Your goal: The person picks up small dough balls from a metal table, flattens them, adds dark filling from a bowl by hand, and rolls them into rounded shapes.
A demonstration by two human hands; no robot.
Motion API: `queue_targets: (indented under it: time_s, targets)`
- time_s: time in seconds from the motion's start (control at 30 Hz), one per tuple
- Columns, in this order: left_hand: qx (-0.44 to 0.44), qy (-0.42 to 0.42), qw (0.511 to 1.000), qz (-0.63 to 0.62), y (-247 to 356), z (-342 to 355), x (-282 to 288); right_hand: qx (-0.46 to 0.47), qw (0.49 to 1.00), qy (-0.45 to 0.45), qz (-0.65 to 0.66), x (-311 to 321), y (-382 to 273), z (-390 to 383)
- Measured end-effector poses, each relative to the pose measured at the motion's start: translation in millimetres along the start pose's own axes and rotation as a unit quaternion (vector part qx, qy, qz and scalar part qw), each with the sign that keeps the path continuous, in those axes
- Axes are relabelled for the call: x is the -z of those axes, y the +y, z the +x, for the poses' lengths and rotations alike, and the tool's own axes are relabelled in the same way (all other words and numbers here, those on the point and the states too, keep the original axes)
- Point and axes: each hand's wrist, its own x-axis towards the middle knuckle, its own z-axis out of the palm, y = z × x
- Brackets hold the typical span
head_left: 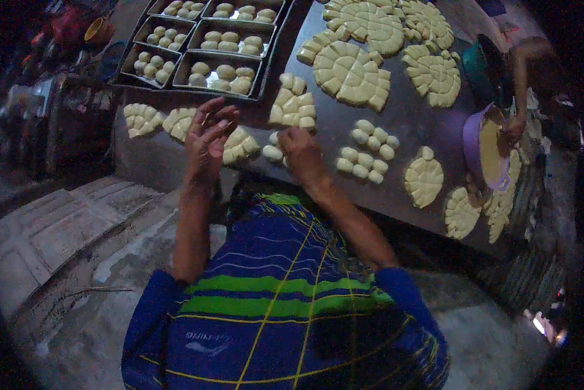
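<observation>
My left hand (208, 136) is raised over the near edge of the table, fingers spread and holding nothing. Below and behind it lie wedge-shaped pieces of scored pale dough (241, 145), partly covered by the hand. My right hand (303, 155) is closed, its fingers curled down at the tabletop; what is in them is hidden. Just left of those fingers sit small dough balls (272, 153). Beyond the right hand lies a scored slab of dough (293, 109). Two small clusters of dough balls (363, 162) rest to its right.
Dark baking pans (230, 95) with dough balls stand at the back left. Large scored dough rounds (350, 73) cover the far table (422, 120). At right, another person's hand (514, 130) reaches to a purple basin (474, 146), near leaf-shaped dough pieces (424, 180).
</observation>
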Motion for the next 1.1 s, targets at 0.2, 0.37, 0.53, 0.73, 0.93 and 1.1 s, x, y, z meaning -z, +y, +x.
queue_targets:
  time_s: [0.2, 0.37, 0.53, 0.73, 0.93, 1.1]
  targets:
    - [0.014, 0.015, 1.000, 0.001, -5, -7, -7, 0.051, 0.996, -0.038, -0.061, -1, 3, -2]
    - [0.041, 0.000, 0.999, 0.014, -17, 1, -13, 0.002, 1.000, -0.011, -0.018, 19, -4, 2]
    - [0.033, -0.018, 0.999, 0.024, -22, 6, -18, -0.125, 0.982, 0.118, -0.073, 77, 62, -29]
    - [0.060, -0.017, 0.997, 0.035, -29, 17, -34, -0.441, 0.806, 0.163, -0.359, 196, 160, -95]
    - [0.107, -0.030, 0.993, 0.031, -41, 18, -86, -0.448, 0.799, 0.187, -0.354, 181, 209, -110]
    - [0.091, -0.121, 0.987, 0.045, -63, 21, -125, -0.404, 0.852, 0.334, -0.018, 185, 225, -111]
